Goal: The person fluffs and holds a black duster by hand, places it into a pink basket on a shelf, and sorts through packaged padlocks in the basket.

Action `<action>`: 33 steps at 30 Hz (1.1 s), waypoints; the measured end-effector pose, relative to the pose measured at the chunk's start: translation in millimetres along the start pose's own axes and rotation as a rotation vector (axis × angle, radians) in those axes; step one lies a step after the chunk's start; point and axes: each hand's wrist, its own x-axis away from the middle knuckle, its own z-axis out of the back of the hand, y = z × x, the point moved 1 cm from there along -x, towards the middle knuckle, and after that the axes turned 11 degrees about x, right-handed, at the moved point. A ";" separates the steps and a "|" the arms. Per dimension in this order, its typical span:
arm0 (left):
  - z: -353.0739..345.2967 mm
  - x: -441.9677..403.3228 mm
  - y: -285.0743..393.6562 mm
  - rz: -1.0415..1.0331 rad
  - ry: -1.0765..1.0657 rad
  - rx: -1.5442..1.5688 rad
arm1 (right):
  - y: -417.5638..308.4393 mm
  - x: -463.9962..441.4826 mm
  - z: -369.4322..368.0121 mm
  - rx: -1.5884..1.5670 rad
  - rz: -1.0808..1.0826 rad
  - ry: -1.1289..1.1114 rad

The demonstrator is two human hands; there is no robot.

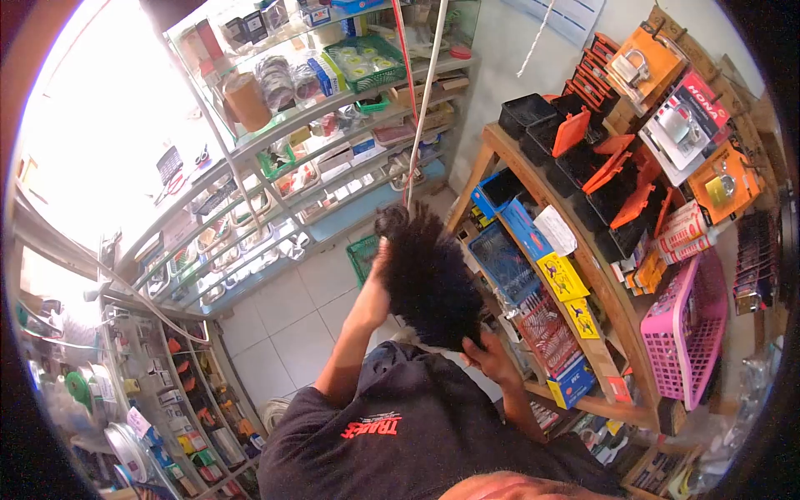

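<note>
In front of my chest I hold a black fluffy bundle (433,279), which looks like the head of a feather duster. My left hand (379,287) is closed on its upper left side, with most of the fingers hidden behind it. At the lower right edge, my right hand (493,360) grips the bundle with bent fingers. A small dark rounded tuft (392,222) sticks out at the top left, close to my left fingertips. No handle can be made out.
Glass shelves (333,108) with many small goods stand ahead. On the right, a wooden rack (575,217) carries black and orange bins, beside a pink basket (687,333) and hanging padlocks (637,67). Cords (427,83) hang down ahead. A green crate (361,258) sits on the tiled floor (287,333).
</note>
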 end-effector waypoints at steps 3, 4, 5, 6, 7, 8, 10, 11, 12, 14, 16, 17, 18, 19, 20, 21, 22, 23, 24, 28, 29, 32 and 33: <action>6.4 -7.0 10.4 0.073 -0.078 0.179 | -4.6 -0.7 9.2 0.065 -0.001 -0.013; 10.9 -7.3 15.3 0.106 -0.103 0.239 | -6.2 3.0 13.4 0.113 -0.017 -0.036; 18.6 -6.9 24.6 0.184 -0.254 0.355 | -6.7 4.6 16.9 0.153 -0.050 -0.058; 14.7 -6.6 21.0 0.126 -0.175 0.303 | -7.6 3.7 19.3 0.191 -0.078 -0.078; 7.1 -6.2 14.1 0.066 -0.097 0.248 | -8.6 2.3 19.5 0.226 -0.102 -0.099; 2.7 -5.3 7.4 0.003 -0.020 0.191 | -9.5 0.8 17.8 0.178 -0.084 -0.090; 7.8 -9.0 -3.2 0.000 0.009 0.084 | -10.7 -1.6 15.6 0.085 -0.051 -0.070; 3.2 -10.3 11.2 0.055 -0.028 0.147 | -9.3 -2.5 15.9 0.071 -0.023 -0.077; 0.6 -10.9 22.6 0.115 -0.065 0.211 | -5.9 -2.1 16.2 0.055 0.001 -0.084; 1.2 -11.1 29.1 0.100 -0.141 0.216 | -5.1 0.5 16.9 0.050 0.024 -0.086; -6.5 -9.4 21.5 0.065 -0.066 0.141 | -11.0 -0.3 17.3 0.071 0.028 -0.085; -11.0 -6.8 12.6 -0.038 -0.013 -0.078 | -11.5 -0.2 16.3 0.063 0.030 -0.078; -9.8 -7.0 11.3 0.014 -0.036 -0.042 | -11.9 -0.3 16.3 0.056 0.031 -0.071; -9.9 -7.0 11.8 0.065 -0.061 -0.004 | -12.5 0.5 17.2 0.045 0.029 -0.064; -12.1 -7.4 14.2 0.119 -0.087 0.034 | -13.1 1.2 18.1 0.033 0.027 -0.057; 2.3 -15.6 6.9 0.141 -0.124 0.113 | -14.4 3.1 18.0 0.013 0.021 -0.052; 3.5 -15.2 3.0 0.139 -0.112 0.118 | -15.8 5.0 17.8 -0.008 0.016 -0.048; -2.4 -13.2 5.8 0.137 -0.099 0.121 | -19.9 5.8 18.6 0.014 0.032 -0.054; -6.8 -12.5 7.2 0.133 -0.086 0.122 | -25.8 4.6 19.8 0.033 0.051 -0.061; -11.4 -11.6 5.9 0.048 -0.092 -0.010 | -26.1 2.9 18.1 0.097 -0.009 -0.040; -14.3 -11.8 14.0 0.085 -0.077 0.086 | -26.4 2.8 19.1 0.114 -0.033 -0.053; 2.1 -13.8 19.4 0.083 -0.114 0.235 | -31.0 4.3 21.2 0.139 -0.063 -0.139; 0.2 -12.6 23.9 0.080 -0.079 0.224 | -29.4 3.8 19.4 0.131 -0.057 -0.134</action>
